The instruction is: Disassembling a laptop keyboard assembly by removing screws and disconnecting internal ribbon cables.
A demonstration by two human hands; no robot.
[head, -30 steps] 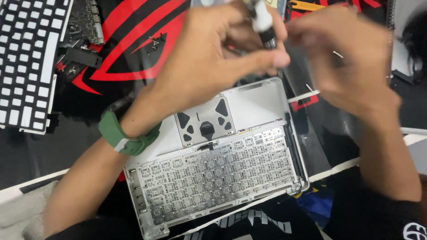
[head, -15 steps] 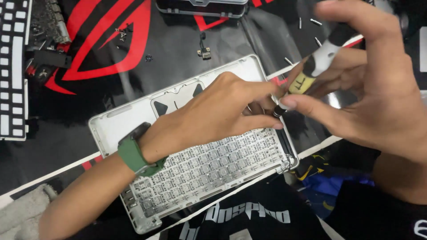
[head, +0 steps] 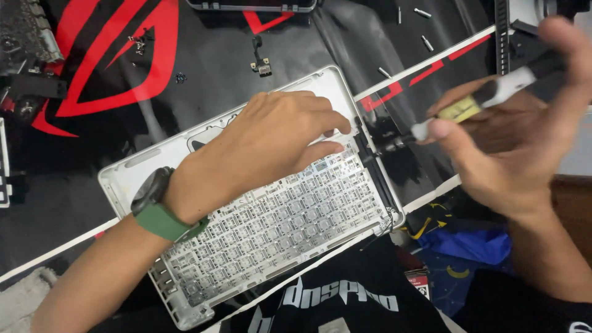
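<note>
A silver laptop top case [head: 132,172] lies inside-up on a black and red mat, its bare keyboard underside [head: 277,228] showing. My left hand [head: 271,145], with a green watch strap on the wrist, rests palm-down on the case; its fingertips reach the case's right edge by the dark hinge strip [head: 370,163]. My right hand [head: 518,142] holds a screwdriver [head: 475,105] with a white, black and yellow handle. Its tip points left at the hinge strip, just off the case's upper right corner.
Loose screws [head: 422,28] and a small connector part [head: 262,65] lie on the mat [head: 185,80] behind the case. A circuit board [head: 28,37] sits at the far left, another device's edge [head: 253,5] at the top. Blue cloth [head: 475,246] lies below the table edge.
The view has shifted so the case sits more central. My right hand has tilted the screwdriver flatter and drawn it rightward; my left hand has spread flat on the case.
</note>
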